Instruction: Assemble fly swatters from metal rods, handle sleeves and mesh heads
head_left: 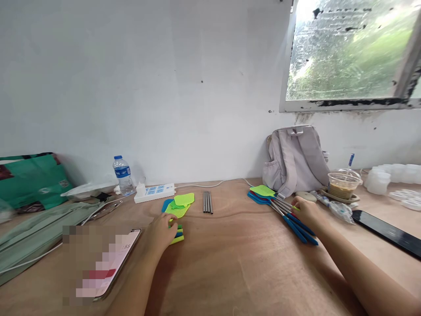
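Observation:
My left hand (162, 231) rests on the wooden table (226, 263) with its fingers curled on a small stack of green and blue swatter parts (177, 235), just below loose green and blue mesh heads (180, 205). My right hand (306, 210) lies on a bunch of assembled fly swatters (289, 215) with blue handles and metal rods, its fingers closed over their shafts. The swatters' green, red and blue heads (261, 192) point toward the wall. A few bare metal rods (207, 202) lie between the two hands.
A phone (112, 263) lies at my left forearm, a dark phone (388, 230) at the right. Along the wall stand a water bottle (123, 175), a power strip (154, 192), a grey backpack (294, 158), an iced drink cup (344, 184) and white plastic containers (394, 175). Green bags (33, 184) lie far left.

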`<act>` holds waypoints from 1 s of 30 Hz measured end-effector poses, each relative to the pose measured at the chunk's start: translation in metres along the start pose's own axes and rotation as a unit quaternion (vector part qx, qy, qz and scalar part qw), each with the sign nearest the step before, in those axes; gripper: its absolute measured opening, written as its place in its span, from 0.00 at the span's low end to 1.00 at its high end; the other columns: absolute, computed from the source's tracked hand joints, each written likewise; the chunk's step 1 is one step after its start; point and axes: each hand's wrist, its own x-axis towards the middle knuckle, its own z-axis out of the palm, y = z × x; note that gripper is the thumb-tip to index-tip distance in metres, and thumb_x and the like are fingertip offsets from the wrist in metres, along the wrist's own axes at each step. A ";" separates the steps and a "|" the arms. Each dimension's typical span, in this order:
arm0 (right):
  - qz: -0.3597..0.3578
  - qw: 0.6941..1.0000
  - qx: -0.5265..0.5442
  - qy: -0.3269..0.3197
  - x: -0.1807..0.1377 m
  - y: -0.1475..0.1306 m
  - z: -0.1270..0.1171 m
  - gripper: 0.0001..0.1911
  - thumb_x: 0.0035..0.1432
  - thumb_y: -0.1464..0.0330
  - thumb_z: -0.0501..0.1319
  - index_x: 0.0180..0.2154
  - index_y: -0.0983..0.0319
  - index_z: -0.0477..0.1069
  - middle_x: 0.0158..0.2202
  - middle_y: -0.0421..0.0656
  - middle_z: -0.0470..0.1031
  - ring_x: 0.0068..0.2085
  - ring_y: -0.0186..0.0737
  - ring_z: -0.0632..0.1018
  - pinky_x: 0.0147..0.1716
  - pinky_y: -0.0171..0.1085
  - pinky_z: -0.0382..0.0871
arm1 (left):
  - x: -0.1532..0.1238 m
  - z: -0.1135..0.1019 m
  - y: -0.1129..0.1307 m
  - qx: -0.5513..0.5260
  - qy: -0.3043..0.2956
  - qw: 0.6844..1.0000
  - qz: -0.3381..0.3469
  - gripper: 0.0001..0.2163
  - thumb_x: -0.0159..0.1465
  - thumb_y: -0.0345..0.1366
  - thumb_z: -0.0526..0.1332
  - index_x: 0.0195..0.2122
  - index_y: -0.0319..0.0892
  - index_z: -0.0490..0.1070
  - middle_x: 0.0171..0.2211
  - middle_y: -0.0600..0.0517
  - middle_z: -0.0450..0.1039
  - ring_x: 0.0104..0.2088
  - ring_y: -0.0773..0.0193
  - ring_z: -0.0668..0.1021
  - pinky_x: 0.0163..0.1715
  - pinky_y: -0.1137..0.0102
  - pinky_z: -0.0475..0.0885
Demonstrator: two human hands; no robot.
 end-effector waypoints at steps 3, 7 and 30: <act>0.006 1.000 -0.012 -0.008 0.001 0.007 0.001 0.07 0.46 0.72 0.53 0.30 0.61 0.67 0.29 0.45 0.74 0.31 0.41 0.74 0.26 0.33 0.59 | 0.002 0.000 -0.004 -0.070 -0.023 0.995 -0.063 0.08 0.49 0.31 0.57 0.28 0.44 0.74 0.38 0.45 0.74 0.40 0.47 0.74 0.41 0.56 0.65; 0.003 0.999 -0.042 -0.007 -0.003 -0.001 -0.002 0.08 0.48 0.69 0.54 0.32 0.61 0.68 0.33 0.46 0.75 0.35 0.44 0.74 0.29 0.34 0.60 | 0.000 0.000 -0.002 -0.048 -0.086 0.992 -0.084 0.13 0.51 0.30 0.55 0.36 0.41 0.74 0.43 0.42 0.73 0.44 0.48 0.73 0.44 0.56 0.65; -0.055 0.989 0.023 -0.133 -0.010 -0.029 0.017 0.13 0.52 0.75 0.49 0.36 0.62 0.68 0.37 0.47 0.71 0.40 0.44 0.72 0.38 0.38 0.62 | -0.007 -0.015 0.012 0.033 -0.151 0.986 -0.067 0.14 0.51 0.27 0.55 0.39 0.41 0.71 0.44 0.44 0.72 0.44 0.51 0.73 0.41 0.63 0.64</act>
